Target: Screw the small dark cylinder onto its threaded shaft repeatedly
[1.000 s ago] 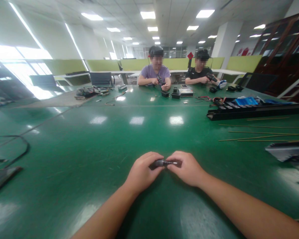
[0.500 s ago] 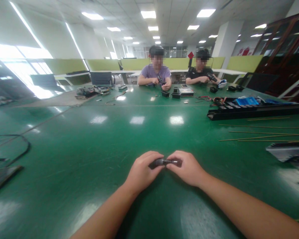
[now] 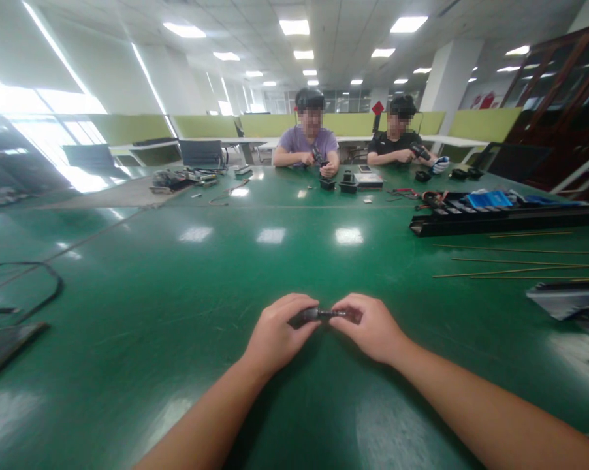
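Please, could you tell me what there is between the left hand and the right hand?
In the head view, a slim dark object bridges the gap: its thicker part is at the left hand, its thin part reaches the right hand.

Open middle, cluttered edges on the glossy green tabletop (image 3: 226, 261).
A wide lane runs up the centre, beyond the left hand (image 3: 275, 333) and right hand (image 3: 373, 326) — small black boxy parts (image 3: 348, 187) interrupt it at upper centre. Thin brass-coloured rods (image 3: 524, 251) and a long black channel (image 3: 471, 225) obstruct the right; a black looped strap (image 3: 58, 284) lies left.
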The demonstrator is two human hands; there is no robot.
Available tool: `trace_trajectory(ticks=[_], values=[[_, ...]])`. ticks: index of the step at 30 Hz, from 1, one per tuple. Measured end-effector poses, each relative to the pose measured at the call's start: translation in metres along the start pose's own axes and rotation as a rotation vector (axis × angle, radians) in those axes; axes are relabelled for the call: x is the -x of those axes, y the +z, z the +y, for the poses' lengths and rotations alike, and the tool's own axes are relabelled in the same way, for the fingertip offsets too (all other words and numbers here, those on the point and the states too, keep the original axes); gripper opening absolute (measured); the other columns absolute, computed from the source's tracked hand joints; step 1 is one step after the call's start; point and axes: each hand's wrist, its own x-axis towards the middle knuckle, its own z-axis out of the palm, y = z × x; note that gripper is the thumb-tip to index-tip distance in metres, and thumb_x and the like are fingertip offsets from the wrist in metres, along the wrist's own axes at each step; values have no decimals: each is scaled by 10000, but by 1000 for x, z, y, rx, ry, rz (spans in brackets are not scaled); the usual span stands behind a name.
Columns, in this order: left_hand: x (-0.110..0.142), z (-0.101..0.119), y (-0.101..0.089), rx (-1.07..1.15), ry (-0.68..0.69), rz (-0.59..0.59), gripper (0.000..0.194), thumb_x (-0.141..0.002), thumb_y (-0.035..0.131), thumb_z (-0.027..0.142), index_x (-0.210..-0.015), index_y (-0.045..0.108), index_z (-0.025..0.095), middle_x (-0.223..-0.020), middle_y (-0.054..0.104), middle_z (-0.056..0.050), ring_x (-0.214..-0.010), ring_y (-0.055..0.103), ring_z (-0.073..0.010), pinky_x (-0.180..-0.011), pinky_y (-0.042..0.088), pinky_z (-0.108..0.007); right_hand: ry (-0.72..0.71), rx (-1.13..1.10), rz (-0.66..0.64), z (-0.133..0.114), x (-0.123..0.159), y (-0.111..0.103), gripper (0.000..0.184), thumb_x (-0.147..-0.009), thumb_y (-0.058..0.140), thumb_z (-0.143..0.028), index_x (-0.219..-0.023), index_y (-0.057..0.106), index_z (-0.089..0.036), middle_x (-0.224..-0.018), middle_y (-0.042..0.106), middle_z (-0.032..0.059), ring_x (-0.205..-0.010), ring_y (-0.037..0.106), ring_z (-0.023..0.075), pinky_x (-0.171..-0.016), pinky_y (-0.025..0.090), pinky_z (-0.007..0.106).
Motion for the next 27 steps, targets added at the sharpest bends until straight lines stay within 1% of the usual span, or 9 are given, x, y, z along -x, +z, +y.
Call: trace_trajectory(ticks=[8,13,22,27], values=[[1,-2,0,-18,1,6,201,-818,687,174,-1017,697,198,-1012,707,-71,-943,666,-206,-887,554,-338,10,-2,15,0,0,0,89,-790,708,-224,-863,751,-202,-753,673,13,-665,578,148,-600,418,247],[1,-5,-2,-19,-9,21,221,-806,716,173,-1024,700,210,-1036,706,-62,-966,664,-211,-918,545,-354,9,-6,29,1,0,0,88,-790,707,-239,-854,751,-199,-756,675,18,-673,588,153,-606,426,253],[2,-8,-2,-27,-8,34,255,-794,739,169,-1042,701,218,-1047,705,-53,-978,661,-203,-924,540,-346,23,-6,49,-1,0,0,97,-798,698,-252,-854,750,-192,-748,672,22,-665,587,153,-606,429,256],[1,-10,-4,-38,-14,37,251,-793,743,168,-1034,700,222,-1050,704,-43,-979,659,-196,-927,535,-333,36,-10,54,0,0,-1,95,-792,702,-243,-852,751,-187,-764,683,26,-669,598,154,-612,442,258]])
